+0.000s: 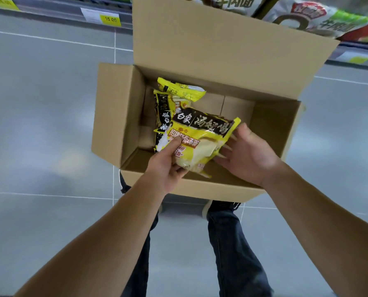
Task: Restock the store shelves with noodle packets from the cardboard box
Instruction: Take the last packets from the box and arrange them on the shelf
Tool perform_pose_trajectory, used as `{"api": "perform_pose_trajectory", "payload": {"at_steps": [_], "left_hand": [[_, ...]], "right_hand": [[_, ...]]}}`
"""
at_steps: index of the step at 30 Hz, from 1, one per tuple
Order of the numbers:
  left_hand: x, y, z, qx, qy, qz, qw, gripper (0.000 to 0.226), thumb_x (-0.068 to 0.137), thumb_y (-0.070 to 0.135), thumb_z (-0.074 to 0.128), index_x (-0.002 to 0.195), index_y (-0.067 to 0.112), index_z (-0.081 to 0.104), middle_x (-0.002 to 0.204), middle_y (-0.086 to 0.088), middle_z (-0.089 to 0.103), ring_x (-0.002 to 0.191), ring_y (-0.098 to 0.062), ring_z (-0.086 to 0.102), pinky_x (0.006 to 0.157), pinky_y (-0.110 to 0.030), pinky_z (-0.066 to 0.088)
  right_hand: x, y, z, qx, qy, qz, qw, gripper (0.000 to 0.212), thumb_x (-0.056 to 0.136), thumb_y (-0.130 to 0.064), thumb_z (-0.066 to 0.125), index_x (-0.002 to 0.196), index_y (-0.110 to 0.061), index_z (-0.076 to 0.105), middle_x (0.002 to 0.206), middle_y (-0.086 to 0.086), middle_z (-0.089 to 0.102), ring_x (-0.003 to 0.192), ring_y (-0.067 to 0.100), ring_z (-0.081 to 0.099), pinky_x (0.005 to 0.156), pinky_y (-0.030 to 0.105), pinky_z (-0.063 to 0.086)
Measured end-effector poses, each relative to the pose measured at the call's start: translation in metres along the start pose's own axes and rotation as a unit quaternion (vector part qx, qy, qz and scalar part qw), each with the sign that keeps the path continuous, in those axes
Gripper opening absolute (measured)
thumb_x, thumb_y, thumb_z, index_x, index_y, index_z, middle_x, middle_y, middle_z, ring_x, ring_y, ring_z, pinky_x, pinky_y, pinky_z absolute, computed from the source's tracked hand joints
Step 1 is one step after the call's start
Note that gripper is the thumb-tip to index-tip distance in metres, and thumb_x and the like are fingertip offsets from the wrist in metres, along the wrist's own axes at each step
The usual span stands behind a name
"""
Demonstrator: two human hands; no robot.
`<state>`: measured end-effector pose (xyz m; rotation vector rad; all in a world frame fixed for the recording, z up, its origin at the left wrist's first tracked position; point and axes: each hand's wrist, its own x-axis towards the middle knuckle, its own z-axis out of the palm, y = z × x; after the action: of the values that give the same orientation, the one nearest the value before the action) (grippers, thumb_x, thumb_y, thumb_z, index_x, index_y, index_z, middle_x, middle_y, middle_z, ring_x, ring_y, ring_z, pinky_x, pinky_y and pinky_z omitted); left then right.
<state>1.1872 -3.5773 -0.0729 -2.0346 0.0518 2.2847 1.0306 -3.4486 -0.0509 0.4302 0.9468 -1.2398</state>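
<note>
Your left hand pinching the yellow noodle packet over the open cardboard box, thumb on its front, your right hand with fingers spread, seemingly under its right edge, more packets inside at the box's left end.

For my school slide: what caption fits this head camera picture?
Both hands lift a yellow noodle packet from the cardboard box.

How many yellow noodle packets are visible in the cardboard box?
3: one held by the left hand and right hand, one upright behind it, one at the far wall. More may be hidden.
</note>
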Motion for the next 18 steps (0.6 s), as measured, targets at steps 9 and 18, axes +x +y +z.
{"api": "perform_pose_trajectory", "payload": {"at_steps": [9, 18], "left_hand": [[0.011, -0.026, 0.031, 0.128, 0.046, 0.118, 0.984, 0.043, 0.080, 0.027, 0.077, 0.118, 0.024, 0.056, 0.104, 0.000, 0.071, 0.094, -0.020, 0.070, 0.084, -0.039, 0.057], [0.076, 0.049, 0.038, 0.287, 0.189, 0.209, 0.916, 0.028, 0.083, 0.048, 0.065, 0.076, 0.021, 0.059, 0.083, 0.000, 0.064, 0.091, -0.026, 0.067, 0.086, -0.045, 0.057]], "right_hand": [[0.020, 0.013, -0.009, 0.000, 0.238, -0.039, 0.971, 0.040, 0.084, -0.011, 0.071, 0.122, -0.002, 0.060, 0.113, 0.020, 0.070, 0.102, 0.040, 0.067, 0.095, 0.059, 0.049], [0.067, -0.009, -0.064, -0.149, 0.351, -0.027, 0.924, 0.023, 0.073, -0.013, 0.082, 0.090, -0.020, 0.068, 0.098, 0.008, 0.074, 0.092, 0.031, 0.071, 0.089, 0.054, 0.054]]}}
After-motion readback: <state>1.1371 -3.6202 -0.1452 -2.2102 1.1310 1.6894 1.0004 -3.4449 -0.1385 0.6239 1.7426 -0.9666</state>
